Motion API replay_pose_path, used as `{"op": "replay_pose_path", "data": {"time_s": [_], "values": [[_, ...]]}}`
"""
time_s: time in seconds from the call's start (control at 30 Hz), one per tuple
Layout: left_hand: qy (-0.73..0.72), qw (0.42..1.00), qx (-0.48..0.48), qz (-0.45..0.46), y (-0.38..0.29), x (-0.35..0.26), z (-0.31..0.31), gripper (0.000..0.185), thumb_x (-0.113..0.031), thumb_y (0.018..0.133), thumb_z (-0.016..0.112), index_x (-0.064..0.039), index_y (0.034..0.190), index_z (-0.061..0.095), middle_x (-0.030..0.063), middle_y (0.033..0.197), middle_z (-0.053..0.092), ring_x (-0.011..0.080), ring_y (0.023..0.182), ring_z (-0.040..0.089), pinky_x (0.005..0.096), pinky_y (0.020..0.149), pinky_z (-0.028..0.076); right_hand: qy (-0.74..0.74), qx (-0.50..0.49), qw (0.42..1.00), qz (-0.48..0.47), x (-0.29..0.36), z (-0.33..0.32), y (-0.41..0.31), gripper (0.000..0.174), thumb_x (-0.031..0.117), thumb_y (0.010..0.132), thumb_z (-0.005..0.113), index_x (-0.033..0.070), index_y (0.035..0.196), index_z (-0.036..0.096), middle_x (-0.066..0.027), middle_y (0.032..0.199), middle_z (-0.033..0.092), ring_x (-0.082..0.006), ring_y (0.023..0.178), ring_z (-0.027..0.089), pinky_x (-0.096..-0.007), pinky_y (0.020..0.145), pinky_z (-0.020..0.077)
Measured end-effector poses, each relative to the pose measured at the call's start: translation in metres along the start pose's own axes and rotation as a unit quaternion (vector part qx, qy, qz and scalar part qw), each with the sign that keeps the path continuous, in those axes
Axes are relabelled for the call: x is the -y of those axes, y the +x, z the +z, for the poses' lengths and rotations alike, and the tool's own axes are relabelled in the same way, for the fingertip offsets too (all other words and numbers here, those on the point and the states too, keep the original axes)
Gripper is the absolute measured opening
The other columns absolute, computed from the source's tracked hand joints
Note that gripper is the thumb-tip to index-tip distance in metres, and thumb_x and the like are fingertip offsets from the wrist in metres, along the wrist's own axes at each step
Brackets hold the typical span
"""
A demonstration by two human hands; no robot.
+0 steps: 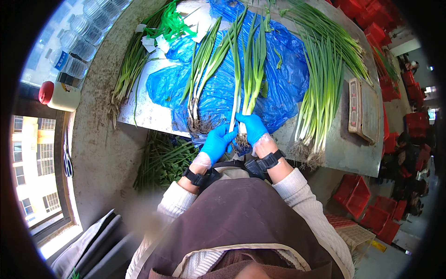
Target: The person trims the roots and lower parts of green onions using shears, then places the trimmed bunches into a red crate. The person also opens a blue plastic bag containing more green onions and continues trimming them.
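Observation:
Both hands wear blue gloves over clear plastic ones. My left hand (217, 143) pinches the white lower end of a single green onion (236, 80), which points away from me. My right hand (253, 128) is closed around the white stems of a small bunch of green onions (253, 69); their roots hang below it. The two hands are side by side at the table's near edge. Under the stalks lies a crumpled blue plastic bag (284, 80). Left of my hands, more green onions (205, 66) with dirty roots rest on the bag.
Large green onion bunches (320, 87) and a flat weighing scale (364, 110) lie on the table at right. Farther left are more onions (130, 73), green netting (170, 24), water bottles (69, 64) and scissors (67, 157). Leafy trimmings (167, 160) lie below; red crates (352, 195) stand right.

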State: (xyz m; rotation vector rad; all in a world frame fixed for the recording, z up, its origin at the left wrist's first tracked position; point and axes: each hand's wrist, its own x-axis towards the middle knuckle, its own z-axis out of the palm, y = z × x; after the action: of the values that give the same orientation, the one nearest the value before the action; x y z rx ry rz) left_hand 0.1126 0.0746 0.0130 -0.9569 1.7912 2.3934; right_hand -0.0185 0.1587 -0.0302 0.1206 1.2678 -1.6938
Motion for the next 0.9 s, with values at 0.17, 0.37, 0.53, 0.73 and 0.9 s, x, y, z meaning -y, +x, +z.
{"op": "replay_pose_path", "data": {"time_s": [0.17,0.37,0.53,0.73,0.9], "values": [[-0.103,0.994,-0.022,0.043,0.004,0.001,0.0,0.033,-0.013,0.089,0.059,-0.005,0.12,0.052,0.0003,0.086,0.062,0.0039,0.057,0.049,0.018,0.046,0.038,0.023,0.042,0.998,0.033,0.008,0.003,-0.002,0.017,0.014,0.087,0.057,0.001,0.097,0.061,-0.0085,0.075,0.063,-0.0184,0.061,0.061,-0.0295,0.053,0.05],[-0.37,0.921,0.069,0.098,0.006,0.005,0.002,0.041,-0.013,0.091,0.055,-0.001,0.129,0.043,0.0041,0.1,0.061,0.0051,0.072,0.055,0.015,0.054,0.042,0.129,0.124,0.976,0.122,0.02,0.017,-0.015,0.016,0.018,0.09,0.052,0.004,0.091,0.06,-0.0082,0.076,0.064,-0.0184,0.059,0.061,-0.0317,0.05,0.0509],[-0.529,0.839,0.114,0.057,0.011,0.006,0.002,0.034,-0.016,0.092,0.054,0.001,0.121,0.05,0.007,0.101,0.062,0.0139,0.085,0.061,0.0235,0.079,0.05,0.163,0.124,0.975,0.082,0.018,0.025,-0.019,0.016,0.019,0.092,0.051,0.006,0.085,0.058,-0.0036,0.066,0.056,-0.0161,0.061,0.057,-0.0291,0.059,0.0497],[-0.552,0.822,0.122,0.071,0.008,0.004,0.008,0.033,-0.02,0.093,0.051,0.001,0.119,0.052,0.0104,0.106,0.063,0.017,0.092,0.061,0.0258,0.083,0.049,0.102,0.149,0.983,0.021,0.022,0.018,-0.018,0.022,0.019,0.093,0.046,0.003,0.094,0.061,-0.0031,0.07,0.058,-0.0144,0.063,0.058,-0.0269,0.061,0.0492],[-0.535,0.838,0.108,0.015,0.001,-0.012,0.003,0.031,-0.018,0.093,0.051,0.001,0.118,0.051,0.0099,0.101,0.061,0.0164,0.083,0.059,0.0246,0.069,0.048,0.109,0.135,0.983,0.067,0.027,0.02,-0.022,0.024,0.018,0.093,0.044,0.003,0.098,0.061,-0.0033,0.072,0.059,-0.0136,0.064,0.057,-0.0252,0.06,0.0475]]}}
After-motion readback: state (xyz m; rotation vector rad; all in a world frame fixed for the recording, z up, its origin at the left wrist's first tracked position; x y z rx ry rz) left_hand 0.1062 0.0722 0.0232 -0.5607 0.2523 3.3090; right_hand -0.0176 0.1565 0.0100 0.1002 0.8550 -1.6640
